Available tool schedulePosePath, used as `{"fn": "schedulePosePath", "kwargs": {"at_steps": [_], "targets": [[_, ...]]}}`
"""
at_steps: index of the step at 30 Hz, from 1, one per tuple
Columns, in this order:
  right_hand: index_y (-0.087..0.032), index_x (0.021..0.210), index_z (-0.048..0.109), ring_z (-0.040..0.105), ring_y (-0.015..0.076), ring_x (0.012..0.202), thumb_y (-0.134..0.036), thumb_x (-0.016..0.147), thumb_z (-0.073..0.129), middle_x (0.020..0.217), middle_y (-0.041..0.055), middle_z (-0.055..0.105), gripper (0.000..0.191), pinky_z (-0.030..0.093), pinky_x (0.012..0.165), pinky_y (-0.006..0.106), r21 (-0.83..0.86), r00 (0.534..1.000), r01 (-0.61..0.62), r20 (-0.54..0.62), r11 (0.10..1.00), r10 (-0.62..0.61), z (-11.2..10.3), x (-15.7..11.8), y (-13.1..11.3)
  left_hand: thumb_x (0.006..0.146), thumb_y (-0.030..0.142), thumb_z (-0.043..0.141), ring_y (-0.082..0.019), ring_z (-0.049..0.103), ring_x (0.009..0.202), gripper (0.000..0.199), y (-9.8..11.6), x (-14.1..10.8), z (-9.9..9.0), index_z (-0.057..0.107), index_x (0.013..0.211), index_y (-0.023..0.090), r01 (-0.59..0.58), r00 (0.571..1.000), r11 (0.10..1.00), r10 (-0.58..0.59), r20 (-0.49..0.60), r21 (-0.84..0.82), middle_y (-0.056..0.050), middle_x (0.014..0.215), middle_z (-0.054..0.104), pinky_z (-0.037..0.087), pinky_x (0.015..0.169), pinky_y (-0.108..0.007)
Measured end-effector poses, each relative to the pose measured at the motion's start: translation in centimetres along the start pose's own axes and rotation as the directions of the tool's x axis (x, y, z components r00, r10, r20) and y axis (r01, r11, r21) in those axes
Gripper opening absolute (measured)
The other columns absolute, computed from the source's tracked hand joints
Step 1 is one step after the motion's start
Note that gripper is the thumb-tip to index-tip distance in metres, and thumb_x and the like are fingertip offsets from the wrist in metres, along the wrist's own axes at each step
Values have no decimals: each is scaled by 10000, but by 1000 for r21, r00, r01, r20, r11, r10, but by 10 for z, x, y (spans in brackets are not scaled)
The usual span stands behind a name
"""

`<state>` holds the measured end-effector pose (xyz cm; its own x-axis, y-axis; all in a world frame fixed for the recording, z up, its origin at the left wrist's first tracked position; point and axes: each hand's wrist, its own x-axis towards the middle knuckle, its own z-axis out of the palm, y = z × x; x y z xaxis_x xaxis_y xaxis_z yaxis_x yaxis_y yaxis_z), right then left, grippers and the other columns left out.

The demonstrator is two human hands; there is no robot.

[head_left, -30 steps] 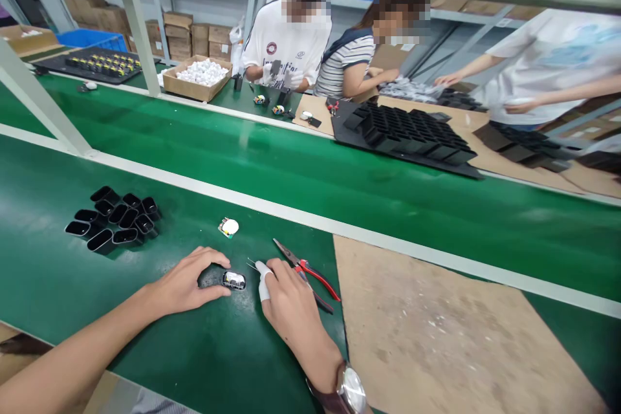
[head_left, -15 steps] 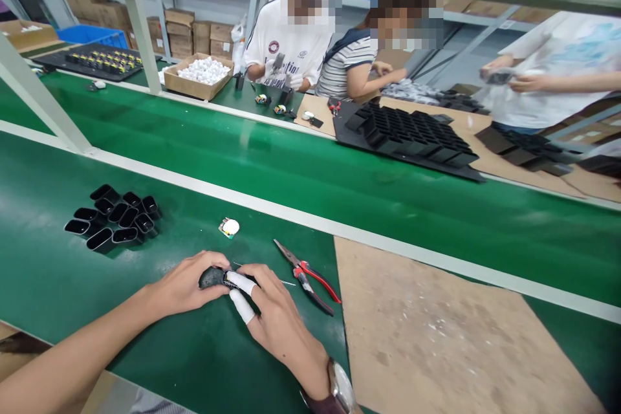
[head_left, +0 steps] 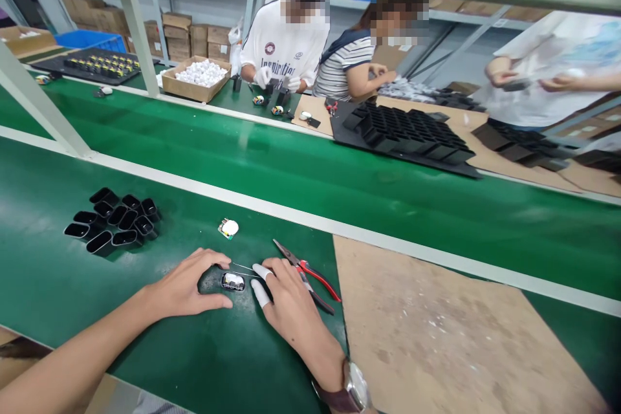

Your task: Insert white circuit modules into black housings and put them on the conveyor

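Observation:
A black oval housing [head_left: 233, 282] with white and electronic parts inside stands on the green table [head_left: 194, 362], between my hands. My left hand [head_left: 187, 281] is just left of it, thumb and fingers spread, holding nothing. To the right, my right hand [head_left: 286, 304], with white covers on two fingertips, has its fingertips by a thin metal rod [head_left: 244, 266]; whether they grip it is unclear. Behind the housing lies a small circuit board with a white round part [head_left: 229, 228]. Red-handled pliers [head_left: 310, 272] lie just beyond my right hand, partly hidden by it.
Several black housings [head_left: 116, 220] stand at the left. Brown cardboard [head_left: 436, 323] covers the table at right. Beyond a white rail [head_left: 194, 187] runs a green belt [head_left: 242, 155]; people [head_left: 286, 45] work behind it. A slanted metal post [head_left: 43, 103] rises at left.
Both hands have come away from the black housing, which now shows between them. My left hand has opened, and my right hand has moved a little to the right.

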<state>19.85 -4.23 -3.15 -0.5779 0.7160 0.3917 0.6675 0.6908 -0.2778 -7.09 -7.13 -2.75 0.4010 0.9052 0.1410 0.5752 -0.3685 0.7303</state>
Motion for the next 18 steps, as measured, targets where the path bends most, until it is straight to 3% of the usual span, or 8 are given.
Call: {"fn": "schedulePosePath", "kwargs": {"at_steps": [4, 7, 10, 13, 18], "targets": [[-174, 1124, 664, 607, 263, 918, -16, 953, 499, 1038, 108, 648, 286, 574, 802, 425, -34, 999, 43, -13, 998, -44, 4, -1, 2, 845, 473, 864, -306, 662, 1217, 679, 1, 2, -1, 534, 1401, 264, -63, 997, 998, 64, -47, 23, -113, 1340, 684, 544, 1058, -476], [-175, 1246, 625, 628, 246, 953, -23, 982, 459, 1091, 107, 635, 347, 576, 810, 388, 104, 998, 45, -42, 994, -40, -7, 1, -3, 880, 480, 835, -307, 654, 1235, 660, 0, 4, 0, 528, 1423, 265, -77, 995, 995, 81, -60, 58, -117, 1356, 677, 531, 1078, -483], [-186, 1311, 601, 648, 196, 849, -80, 1032, 443, 1117, 88, 636, 338, 537, 675, 323, 197, 999, 40, -1, 980, -41, -23, 4, -9, 928, 436, 797, -294, 672, 1204, 581, -1, 4, 2, 526, 1416, 277, -79, 996, 993, 82, -34, 84, -99, 1335, 696, 522, 1071, -487], [-181, 1195, 639, 621, 164, 722, -122, 1056, 435, 1059, 65, 655, 254, 451, 575, 322, 178, 998, 62, 7, 982, -65, -32, 5, -13, 991, 361, 731, -269, 707, 1151, 463, -4, 3, 5, 530, 1402, 292, -91, 995, 992, 93, -25, 90, -77, 1302, 725, 532, 1039, -461], [-178, 1035, 647, 585, 145, 664, -128, 1052, 439, 1004, 62, 663, 214, 400, 562, 322, 127, 994, 100, -47, 987, -95, -33, 5, -13, 1006, 263, 713, -248, 727, 1119, 440, -5, 4, 9, 529, 1405, 291, -194, 970, 977, 204, -130, 83, -70, 1257, 755, 539, 1008, -419]]}}
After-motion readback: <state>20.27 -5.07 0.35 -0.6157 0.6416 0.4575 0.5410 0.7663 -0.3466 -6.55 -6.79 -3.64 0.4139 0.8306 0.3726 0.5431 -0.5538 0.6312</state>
